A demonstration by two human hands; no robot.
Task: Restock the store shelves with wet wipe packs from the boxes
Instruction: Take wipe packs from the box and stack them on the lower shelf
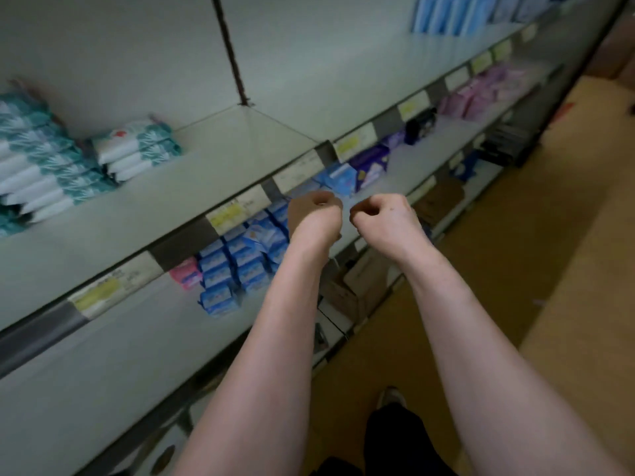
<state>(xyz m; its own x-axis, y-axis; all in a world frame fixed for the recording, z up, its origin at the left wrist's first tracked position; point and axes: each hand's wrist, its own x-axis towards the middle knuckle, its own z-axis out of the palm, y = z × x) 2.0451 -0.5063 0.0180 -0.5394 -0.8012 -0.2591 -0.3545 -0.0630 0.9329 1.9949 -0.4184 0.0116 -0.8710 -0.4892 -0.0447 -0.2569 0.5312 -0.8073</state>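
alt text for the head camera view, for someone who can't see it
Two bare forearms reach toward store shelves, both hands curled; the left hand grips a small brown piece, perhaps cardboard, and the right hand looks empty. Teal-and-white wet wipe packs are stacked on the upper shelf, blue packs below.

The top shelf (240, 149) lies bare right of the wipe packs (51, 166), so my fingers could pass in to the back wall; the packs block its left end; a label rail (240, 207) edges the front. On the lower shelf (120, 338), blue packs (240, 259) fill the middle, just past my left hand (316, 218), which grips a brown piece (297, 207); left of the pink pack (185, 274) that shelf is bare. The floor (515, 269) on my right is open; boxes (354, 286) crowd the space under the shelves.
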